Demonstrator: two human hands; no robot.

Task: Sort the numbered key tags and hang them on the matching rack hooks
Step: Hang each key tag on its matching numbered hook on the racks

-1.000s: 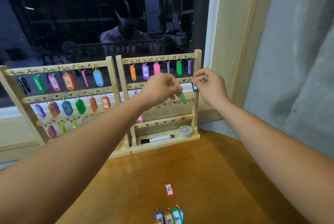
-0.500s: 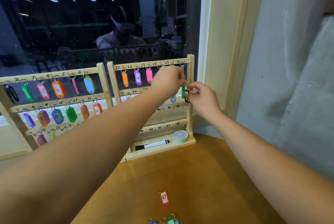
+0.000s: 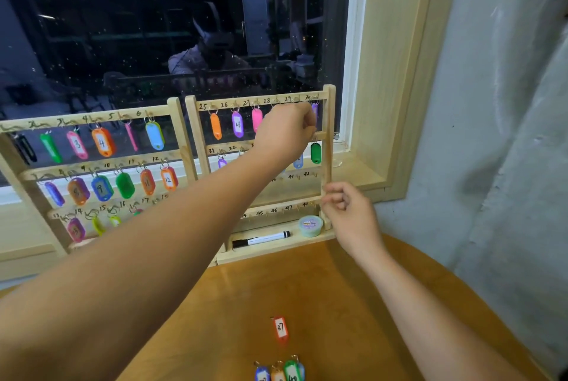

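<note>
Though apart, both hands [image 3: 284,135] [image 3: 349,211] at rack [image 3: 329,122]

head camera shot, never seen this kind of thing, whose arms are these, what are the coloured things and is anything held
No machine here: a person wears one camera on the head, so you look down along their own two bare arms. Against a dark window stand a left rack and a right rack with numbered hooks; coloured key tags hang on many. The left hand is curled at the right rack's second rail, beside a hanging green tag; what it holds is hidden. The right hand sits lower, by that rack's outer post, fingers curled; whether it holds anything I cannot tell. On the table lie a red tag marked 37 and a bunch of tags at the bottom edge. The rack's base holds a marker and a small round tub.
</note>
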